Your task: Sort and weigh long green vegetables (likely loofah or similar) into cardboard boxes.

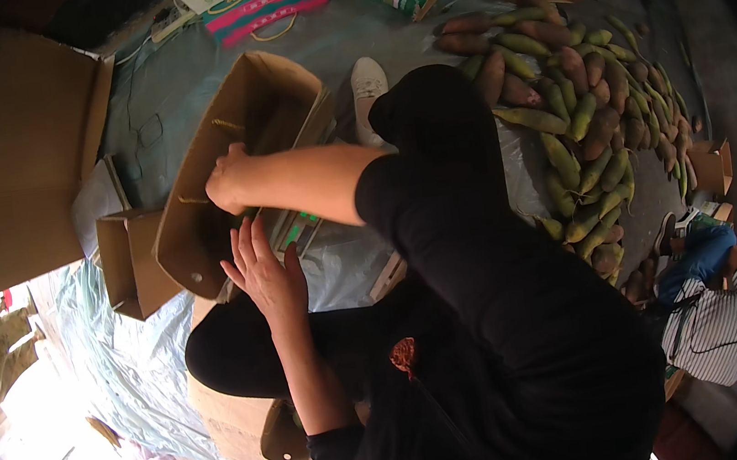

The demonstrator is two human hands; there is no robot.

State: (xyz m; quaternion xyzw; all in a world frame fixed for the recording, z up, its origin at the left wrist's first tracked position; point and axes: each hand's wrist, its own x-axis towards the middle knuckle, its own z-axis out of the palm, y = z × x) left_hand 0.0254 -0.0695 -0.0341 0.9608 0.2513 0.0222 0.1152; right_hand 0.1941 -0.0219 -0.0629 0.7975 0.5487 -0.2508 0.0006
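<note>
A brown cardboard box (202, 223) lies tipped on its side in front of me, its open mouth facing up and to the right. My right hand (229, 181) reaches across from the right and is closed on the box's lower rim. My left hand (265, 275) comes up from below with flat, spread fingers, its fingertips against the box's near edge. Under the box is a weighing scale (299, 229) with a green lit display, partly hidden by my right arm. My black-clad knee (427, 108) and white shoe (367, 88) lie just right of the box.
A long pile of green and reddish elongated fruits (581, 121) lies on plastic sheeting at the right. A person in a striped shirt (717, 330) sits at the lower right. A small open carton (128, 259), a large cardboard sheet (1, 156) and coloured cartons (267, 3) surround the box.
</note>
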